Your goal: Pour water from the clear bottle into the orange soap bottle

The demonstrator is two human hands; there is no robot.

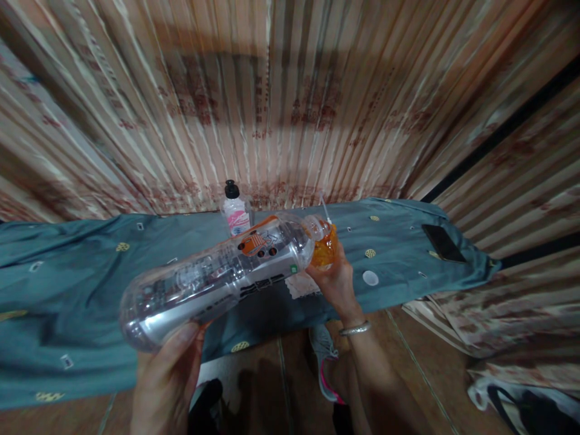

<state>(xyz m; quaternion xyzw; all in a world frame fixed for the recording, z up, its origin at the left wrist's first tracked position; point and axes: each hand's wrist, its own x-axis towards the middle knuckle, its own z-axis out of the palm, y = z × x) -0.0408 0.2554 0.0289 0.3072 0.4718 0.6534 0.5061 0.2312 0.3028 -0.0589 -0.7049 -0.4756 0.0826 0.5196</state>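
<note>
- The left hand (165,374) is wrapped around the bottom end of a big clear plastic bottle (217,278), thumb lying up along its side, so the grip sits right at the base and the whole body of the bottle stretches away from it.
- That bottle is tipped nearly flat, base low and toward the person, neck pointing up and to the right, held in the air above the near edge of the table.
- It carries an orange-and-white label around the upper half and looks empty or close to it.
- The right hand (338,281) is clasped around a small cup (325,249) filled with something orange, fingers round its lower part, a silver bangle (356,329) on the wrist.
- The bottle's mouth meets the cup's rim; whether they actually touch I cannot tell, and a thin white stick (325,208) pokes up just there.
- Both are over a blue-green cloth (67,290) that covers the table.
- Behind the big bottle stands a small pink-labelled bottle (235,211) with a black cap, upright on the cloth.
- A dark phone (443,243) lies flat near the right end of the cloth, well apart from the hands.
- A white round lid (370,278) lies on the cloth just right of the right hand.
</note>
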